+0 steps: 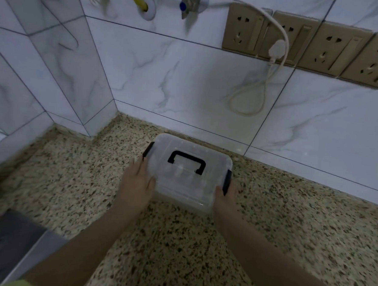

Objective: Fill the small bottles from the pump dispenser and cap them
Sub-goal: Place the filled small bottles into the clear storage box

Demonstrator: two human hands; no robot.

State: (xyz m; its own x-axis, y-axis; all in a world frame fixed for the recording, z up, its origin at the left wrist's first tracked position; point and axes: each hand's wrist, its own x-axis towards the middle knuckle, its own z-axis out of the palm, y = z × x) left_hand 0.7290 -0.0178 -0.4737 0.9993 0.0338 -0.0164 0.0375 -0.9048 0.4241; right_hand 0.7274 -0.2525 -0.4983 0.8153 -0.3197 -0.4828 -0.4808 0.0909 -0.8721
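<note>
Translucent plastic box (187, 173) with black handle (187, 161) and black side latches, lid on, resting on speckled stone counter (289, 226) near tiled wall (176, 75). Left hand (137, 181) flat against left side, fingers straight, thumb on lid edge. Right hand (224, 196) at right latch (227, 181), fingers hidden, grip unclear. Blurred pale shapes inside; small bottles not distinguishable. Beige sockets (311, 46) and white cord (265, 81) above.
</note>
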